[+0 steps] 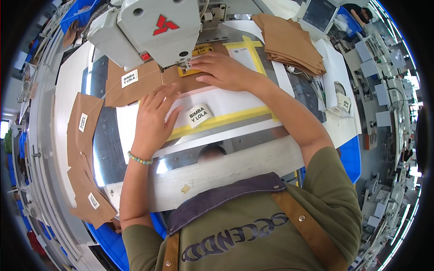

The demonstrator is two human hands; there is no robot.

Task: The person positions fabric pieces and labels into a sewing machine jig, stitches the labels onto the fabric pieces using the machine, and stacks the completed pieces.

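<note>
A brown flat panel [183,82] lies under the needle area of a white sewing machine [153,27]. My right hand [228,72] rests on this panel with fingers stretched out, its fingertips at a yellow plate [197,68] beside the presser foot. My left hand [156,113], palm down with fingers apart, has its fingertips at the panel's near left edge. A loose white label [199,115] with dark print lies on the white sheet between my hands. Left of the needle, another brown panel [135,80] carries a white label [129,78].
More labelled brown panels [86,122] trail over the table's left edge. A stack of brown panels [289,43] lies at the back right, near a screen [318,12]. A white holder [337,97] with a label roll stands at the right. Yellow tape [217,118] borders the white sheet.
</note>
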